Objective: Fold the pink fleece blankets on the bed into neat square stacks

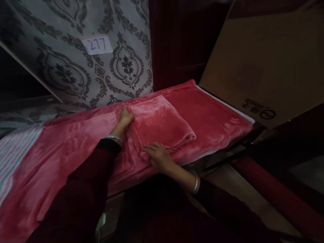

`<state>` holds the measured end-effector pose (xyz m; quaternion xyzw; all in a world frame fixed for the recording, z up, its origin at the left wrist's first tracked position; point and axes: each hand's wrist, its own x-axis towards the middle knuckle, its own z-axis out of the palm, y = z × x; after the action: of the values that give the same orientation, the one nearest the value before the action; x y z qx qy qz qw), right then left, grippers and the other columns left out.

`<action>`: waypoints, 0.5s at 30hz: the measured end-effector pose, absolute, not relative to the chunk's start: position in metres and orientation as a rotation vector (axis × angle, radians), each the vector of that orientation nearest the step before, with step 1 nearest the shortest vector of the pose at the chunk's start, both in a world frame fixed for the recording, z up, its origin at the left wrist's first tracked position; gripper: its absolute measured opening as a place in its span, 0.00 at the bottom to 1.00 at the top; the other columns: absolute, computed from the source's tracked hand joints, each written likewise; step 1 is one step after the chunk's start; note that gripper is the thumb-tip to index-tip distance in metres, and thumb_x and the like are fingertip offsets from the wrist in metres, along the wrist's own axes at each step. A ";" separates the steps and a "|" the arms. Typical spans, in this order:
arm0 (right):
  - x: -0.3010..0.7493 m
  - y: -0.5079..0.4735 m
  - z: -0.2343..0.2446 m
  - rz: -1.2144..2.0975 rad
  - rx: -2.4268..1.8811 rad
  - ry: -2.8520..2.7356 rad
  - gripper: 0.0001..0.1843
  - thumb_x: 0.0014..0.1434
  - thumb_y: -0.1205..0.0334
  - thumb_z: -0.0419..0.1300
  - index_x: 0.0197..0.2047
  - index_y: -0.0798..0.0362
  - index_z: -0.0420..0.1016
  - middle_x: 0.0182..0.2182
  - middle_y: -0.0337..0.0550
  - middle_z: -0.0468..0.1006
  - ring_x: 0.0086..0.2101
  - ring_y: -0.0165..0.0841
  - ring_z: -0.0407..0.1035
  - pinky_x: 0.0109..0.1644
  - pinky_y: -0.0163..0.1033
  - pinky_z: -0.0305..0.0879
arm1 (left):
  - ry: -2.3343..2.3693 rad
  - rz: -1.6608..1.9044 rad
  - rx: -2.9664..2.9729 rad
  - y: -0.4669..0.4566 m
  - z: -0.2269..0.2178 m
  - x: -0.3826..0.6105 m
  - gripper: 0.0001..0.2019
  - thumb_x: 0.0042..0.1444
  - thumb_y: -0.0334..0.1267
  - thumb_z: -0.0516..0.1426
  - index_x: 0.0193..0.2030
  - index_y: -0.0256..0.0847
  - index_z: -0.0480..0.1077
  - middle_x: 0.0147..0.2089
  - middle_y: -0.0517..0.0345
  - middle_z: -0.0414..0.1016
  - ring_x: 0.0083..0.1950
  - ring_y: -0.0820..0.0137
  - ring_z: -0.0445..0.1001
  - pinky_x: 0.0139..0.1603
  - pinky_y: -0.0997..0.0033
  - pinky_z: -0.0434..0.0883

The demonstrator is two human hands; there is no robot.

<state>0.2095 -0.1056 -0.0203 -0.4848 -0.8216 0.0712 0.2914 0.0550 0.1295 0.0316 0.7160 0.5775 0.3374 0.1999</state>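
A folded pink plush cloth (162, 123) lies on a larger pink plush blanket (215, 114) spread over a bed. My left hand (125, 117) rests at the folded cloth's far left corner, fingers curled onto its edge. My right hand (158, 153) lies flat on the near left corner, fingers stretched toward the folds. Both wrists wear silver bangles and dark red sleeves.
A mattress (83, 64) with grey damask pattern and a paper label "277" (97, 44) leans behind. A big cardboard box (268, 57) stands at the right. A striped sheet (15, 152) shows at the left. A red bar (273, 192) runs along the floor at lower right.
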 end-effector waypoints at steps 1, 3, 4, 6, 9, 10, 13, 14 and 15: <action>0.210 -0.105 -0.020 0.195 -1.283 -2.170 0.26 0.59 0.76 0.59 0.59 0.52 0.79 0.55 0.50 0.81 0.51 0.42 0.70 0.54 0.50 0.69 | 1.621 0.903 2.050 0.120 0.037 0.054 0.33 0.53 0.34 0.59 0.67 0.33 0.64 0.70 0.36 0.66 0.73 0.47 0.61 0.76 0.39 0.53; 0.213 -0.106 -0.022 0.182 -1.238 -2.124 0.25 0.60 0.74 0.60 0.59 0.52 0.78 0.55 0.50 0.80 0.52 0.42 0.70 0.57 0.50 0.69 | 1.493 0.802 2.196 0.090 0.046 0.052 0.27 0.53 0.35 0.58 0.62 0.36 0.70 0.66 0.41 0.73 0.69 0.51 0.68 0.74 0.45 0.60; 0.215 -0.108 -0.023 0.157 -1.200 -2.095 0.24 0.61 0.73 0.60 0.59 0.52 0.78 0.55 0.51 0.80 0.53 0.42 0.70 0.59 0.51 0.69 | 1.357 0.757 2.285 0.070 0.049 0.050 0.24 0.55 0.35 0.56 0.60 0.37 0.72 0.63 0.44 0.76 0.66 0.54 0.72 0.71 0.48 0.64; 0.226 -0.114 -0.027 0.076 -1.122 -2.013 0.21 0.64 0.69 0.60 0.59 0.51 0.78 0.55 0.51 0.80 0.54 0.42 0.70 0.61 0.52 0.68 | 1.088 0.737 2.437 0.023 0.051 0.045 0.22 0.58 0.38 0.53 0.58 0.41 0.74 0.60 0.48 0.78 0.62 0.57 0.75 0.68 0.50 0.69; 0.258 -0.128 -0.035 -0.085 -1.087 -1.820 0.19 0.68 0.65 0.57 0.61 0.48 0.75 0.56 0.49 0.80 0.56 0.40 0.71 0.63 0.53 0.67 | 0.924 0.674 2.627 -0.045 0.044 0.037 0.19 0.65 0.42 0.51 0.59 0.42 0.73 0.61 0.48 0.77 0.63 0.58 0.74 0.67 0.50 0.69; 0.272 -0.133 -0.038 -0.139 -1.127 -1.741 0.20 0.69 0.64 0.55 0.62 0.47 0.74 0.57 0.49 0.79 0.57 0.40 0.71 0.64 0.54 0.66 | 0.914 0.634 2.688 -0.062 0.039 0.035 0.20 0.65 0.43 0.53 0.60 0.42 0.72 0.61 0.47 0.77 0.63 0.56 0.73 0.67 0.49 0.69; 0.320 -0.138 -0.049 -0.258 -1.366 -1.507 0.25 0.68 0.57 0.56 0.66 0.48 0.69 0.62 0.53 0.74 0.61 0.45 0.67 0.66 0.60 0.62 | 0.970 0.513 2.828 -0.091 0.025 0.037 0.22 0.63 0.43 0.57 0.63 0.40 0.70 0.63 0.42 0.74 0.64 0.52 0.72 0.65 0.47 0.69; 0.334 -0.136 -0.053 -0.266 -1.447 -1.453 0.28 0.66 0.54 0.57 0.68 0.49 0.66 0.63 0.55 0.72 0.62 0.47 0.65 0.67 0.62 0.60 | 1.001 0.472 2.859 -0.095 0.022 0.040 0.23 0.63 0.41 0.58 0.63 0.40 0.69 0.63 0.41 0.74 0.64 0.51 0.71 0.65 0.48 0.69; 0.345 -0.132 -0.057 -0.255 -1.506 -1.422 0.32 0.64 0.52 0.58 0.69 0.51 0.64 0.64 0.56 0.70 0.63 0.48 0.64 0.67 0.63 0.59 | 1.032 0.431 2.885 -0.097 0.019 0.044 0.22 0.63 0.39 0.57 0.63 0.40 0.69 0.62 0.41 0.74 0.63 0.52 0.72 0.64 0.48 0.69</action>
<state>0.3453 -0.1322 -0.0572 -0.6237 -0.5888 -0.1056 0.5031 0.0440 -0.0966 0.0194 0.9321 0.3335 0.1392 0.0236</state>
